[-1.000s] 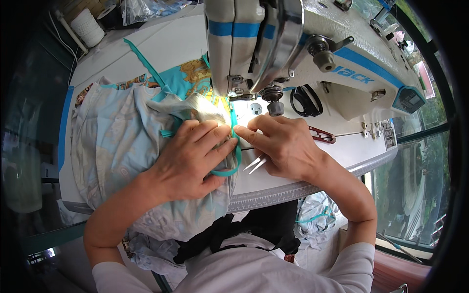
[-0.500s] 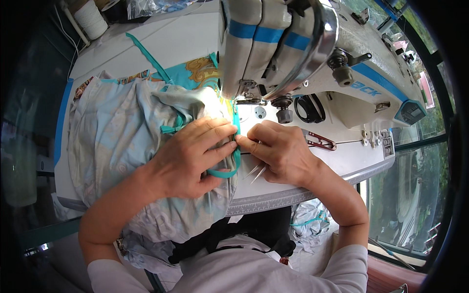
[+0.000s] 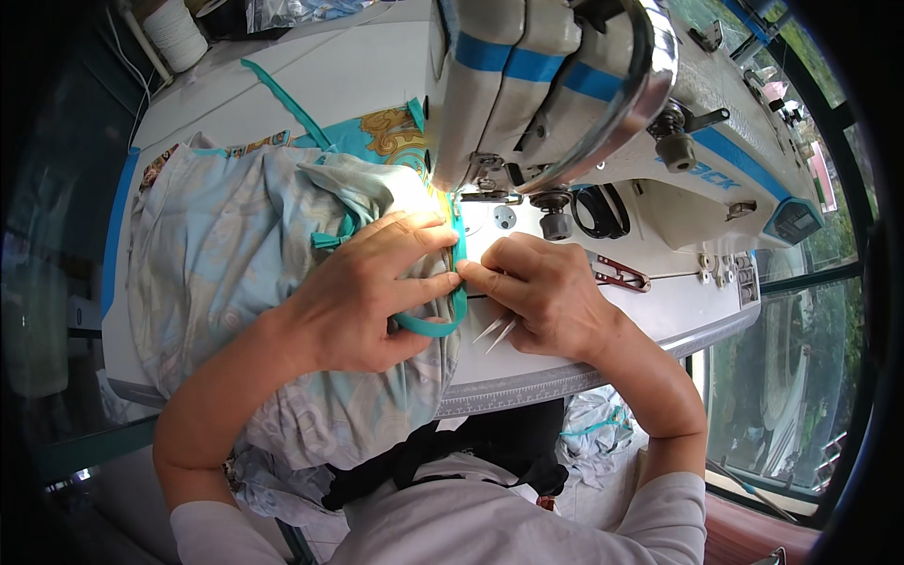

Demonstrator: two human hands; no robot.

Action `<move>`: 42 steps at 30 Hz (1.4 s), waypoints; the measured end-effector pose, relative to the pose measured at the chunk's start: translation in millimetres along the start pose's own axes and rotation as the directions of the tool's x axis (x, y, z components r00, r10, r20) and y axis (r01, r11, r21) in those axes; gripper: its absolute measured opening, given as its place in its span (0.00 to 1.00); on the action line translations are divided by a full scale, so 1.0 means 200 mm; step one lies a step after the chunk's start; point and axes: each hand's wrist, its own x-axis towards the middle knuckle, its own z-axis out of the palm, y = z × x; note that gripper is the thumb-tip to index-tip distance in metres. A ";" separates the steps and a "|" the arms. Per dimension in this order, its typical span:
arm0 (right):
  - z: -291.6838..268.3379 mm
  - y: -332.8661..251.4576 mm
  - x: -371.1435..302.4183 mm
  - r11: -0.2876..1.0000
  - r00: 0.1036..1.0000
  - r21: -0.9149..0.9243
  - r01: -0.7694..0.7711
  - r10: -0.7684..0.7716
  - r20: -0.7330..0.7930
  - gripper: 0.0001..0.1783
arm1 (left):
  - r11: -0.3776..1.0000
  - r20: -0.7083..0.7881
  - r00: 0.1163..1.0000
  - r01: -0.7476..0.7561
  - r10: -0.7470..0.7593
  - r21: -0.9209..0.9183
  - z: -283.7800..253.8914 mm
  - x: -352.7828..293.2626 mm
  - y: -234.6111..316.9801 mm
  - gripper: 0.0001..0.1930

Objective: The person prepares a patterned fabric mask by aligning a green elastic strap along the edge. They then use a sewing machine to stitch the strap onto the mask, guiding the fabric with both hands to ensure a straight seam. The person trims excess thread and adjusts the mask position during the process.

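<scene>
My left hand (image 3: 363, 297) rests on a pale blue and beige patterned cloth (image 3: 217, 235), its fingers stretched and apart. Their tips press a teal binding strip (image 3: 428, 327) along the cloth's right edge; the strip curls in a loop back under the hand. At that edge, my right hand (image 3: 541, 297) touches the strip with its pinched thumb and forefinger. Tweezers (image 3: 496, 331) are held in its curled fingers, prongs pointing down below the palm. Just beyond the fingertips is the sewing machine's needle area (image 3: 485, 196); the needle itself cannot be made out.
The sewing machine's head (image 3: 508, 85) fills the far side. Maroon thread snips (image 3: 621, 273) lie right of my right hand. A loose teal strip (image 3: 287, 104) and a brighter patterned cloth piece (image 3: 391, 137) stretch behind. A white thread cone (image 3: 176, 36) stands far left.
The view has shifted slightly, so the machine sits a little further right. My hands keep nearly the same places on the strip; the left fingers are spread slightly wider.
</scene>
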 end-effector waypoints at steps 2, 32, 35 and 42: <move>0.00 0.00 0.00 1.000 1.000 0.017 0.003 -0.003 0.000 0.27 | 1.000 0.004 1.000 0.005 -0.005 0.006 0.00 0.00 0.00 0.27; 0.04 0.00 -0.04 0.995 0.995 -0.042 0.086 -0.087 -0.039 0.31 | 1.000 0.087 0.996 0.012 -0.012 -0.001 -0.04 0.01 -0.01 0.31; 0.03 -0.01 -0.03 0.998 0.997 -0.004 0.069 -0.069 -0.044 0.31 | 1.000 0.090 0.996 0.028 -0.029 0.003 -0.05 0.01 0.01 0.31; 0.03 0.00 -0.03 0.997 0.995 -0.011 0.073 -0.074 -0.063 0.30 | 1.000 0.066 0.997 0.031 -0.031 -0.002 -0.03 0.02 0.01 0.29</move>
